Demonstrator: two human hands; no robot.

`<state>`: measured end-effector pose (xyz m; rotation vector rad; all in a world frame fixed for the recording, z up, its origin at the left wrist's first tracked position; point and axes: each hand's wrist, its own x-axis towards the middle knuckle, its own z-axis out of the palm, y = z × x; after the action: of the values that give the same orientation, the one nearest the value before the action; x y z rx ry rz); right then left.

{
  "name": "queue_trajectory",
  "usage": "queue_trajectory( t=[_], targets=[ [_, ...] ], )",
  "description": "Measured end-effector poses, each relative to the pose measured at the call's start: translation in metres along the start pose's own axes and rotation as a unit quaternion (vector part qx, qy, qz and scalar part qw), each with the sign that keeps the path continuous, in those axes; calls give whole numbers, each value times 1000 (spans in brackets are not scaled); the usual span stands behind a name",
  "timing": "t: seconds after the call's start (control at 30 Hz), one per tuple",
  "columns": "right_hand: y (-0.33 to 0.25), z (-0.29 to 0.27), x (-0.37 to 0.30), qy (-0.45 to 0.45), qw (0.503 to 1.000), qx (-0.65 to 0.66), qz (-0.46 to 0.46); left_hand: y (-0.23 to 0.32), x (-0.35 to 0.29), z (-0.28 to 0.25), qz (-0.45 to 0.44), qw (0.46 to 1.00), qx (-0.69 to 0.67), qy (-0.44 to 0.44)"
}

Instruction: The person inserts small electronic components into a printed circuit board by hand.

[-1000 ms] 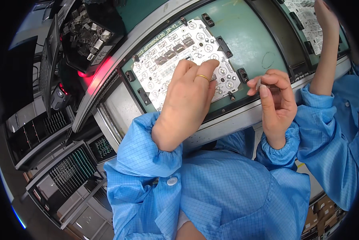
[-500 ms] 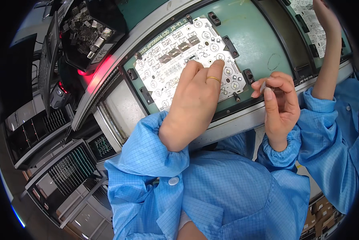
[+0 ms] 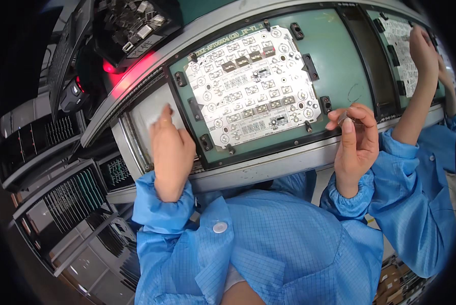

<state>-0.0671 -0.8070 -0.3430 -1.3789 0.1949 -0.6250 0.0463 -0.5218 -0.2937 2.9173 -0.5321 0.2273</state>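
My left hand [image 3: 172,155] is over the pale metal strip left of the green fixture plate [image 3: 334,51], fingers stretched out and nothing visible in them. A white circuit board [image 3: 243,101] with round pads and small components lies on that plate, held among black clamps [image 3: 309,66]. At the plate's lower right corner, my right hand [image 3: 357,145] is raised with its fingers curled round small ridged silver metal pieces [image 3: 349,119]. The fingers partly cover these pieces, so I cannot tell how many there are.
A black bin [image 3: 136,25] of silvery metal parts stands at upper left, near a glowing red light [image 3: 109,67]. Racks of boards [image 3: 70,203] fill the lower left. At right, a co-worker's arm [image 3: 422,86] reaches over another white board [image 3: 398,48].
My left hand has come off the board and swung left, uncovering the board's middle and lower part. My right hand stays near the plate's corner, still holding the ridged pieces.
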Motion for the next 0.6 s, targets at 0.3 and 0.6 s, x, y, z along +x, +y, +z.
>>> queue_trajectory(
  t=[0.3,0.6],
  targets=[
    [-31,46,20,-19,998,-7,54,-2,-4,11,-140,927,-314,-149],
    [-44,213,141,-331,907,-222,-138,-18,-13,1,-59,943,-320,-64]
  ],
)
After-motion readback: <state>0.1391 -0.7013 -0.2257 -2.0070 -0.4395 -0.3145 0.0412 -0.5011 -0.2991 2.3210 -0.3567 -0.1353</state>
